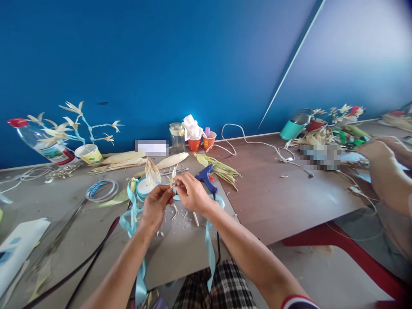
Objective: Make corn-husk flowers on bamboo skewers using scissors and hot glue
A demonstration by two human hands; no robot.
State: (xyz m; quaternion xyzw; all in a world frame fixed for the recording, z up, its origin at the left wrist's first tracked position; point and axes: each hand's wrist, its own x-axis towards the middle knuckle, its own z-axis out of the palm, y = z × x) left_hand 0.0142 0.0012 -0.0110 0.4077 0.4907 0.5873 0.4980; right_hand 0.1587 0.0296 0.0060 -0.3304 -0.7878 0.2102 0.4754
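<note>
Close together over the table, my left hand [157,204] and my right hand [192,194] pinch a small pale corn husk piece [173,175] from both sides. Its upper tip sticks up between my fingertips; the lower part is hidden. A larger dried husk [152,172] stands just behind my left hand, by a roll of light-blue ribbon [140,192]. Loose ribbon [210,251] hangs over the table's front edge. Right behind my right hand lies a blue glue gun [207,178]. Small scraps [186,219] are scattered below my hands.
At the left, a plastic bottle [45,143] and a yellow cup [88,153] stand near husk flowers on blue stems [93,128]. A glass jar [177,137], red paper cups [195,144] and green husks [222,168] are behind. Another person's arm [386,171] reaches in at right.
</note>
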